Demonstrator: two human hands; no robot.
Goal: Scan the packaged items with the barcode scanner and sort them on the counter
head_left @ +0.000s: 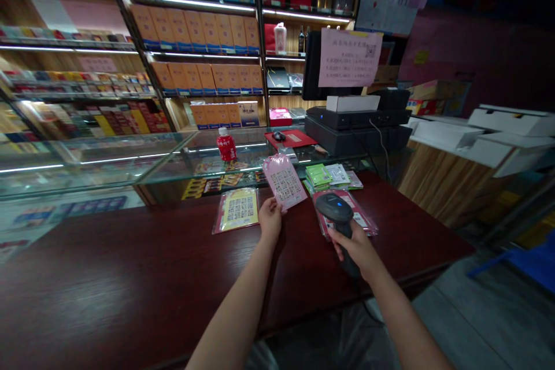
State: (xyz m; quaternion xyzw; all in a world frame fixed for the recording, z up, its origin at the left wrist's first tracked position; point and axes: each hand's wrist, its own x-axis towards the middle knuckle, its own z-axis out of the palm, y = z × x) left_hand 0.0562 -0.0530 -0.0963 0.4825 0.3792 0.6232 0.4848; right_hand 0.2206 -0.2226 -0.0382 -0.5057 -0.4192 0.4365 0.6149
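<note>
My left hand [269,218] pinches the lower corner of a pink laminated sheet of codes [285,181] and holds it tilted up above the dark red counter [130,266]. My right hand [355,245] is wrapped round the handle of a dark handheld barcode scanner [335,208], whose head points toward the pink sheet. Under the scanner lies another pink laminated sheet [362,221]. A yellow laminated code sheet [239,209] lies flat on the counter left of my left hand.
Green and white packets [323,175] lie behind the scanner. A red bottle [226,145] stands on the glass display case [108,156]. A till with monitor and printer [355,115] stands at the right. Shelves of boxed goods [195,34] fill the back wall.
</note>
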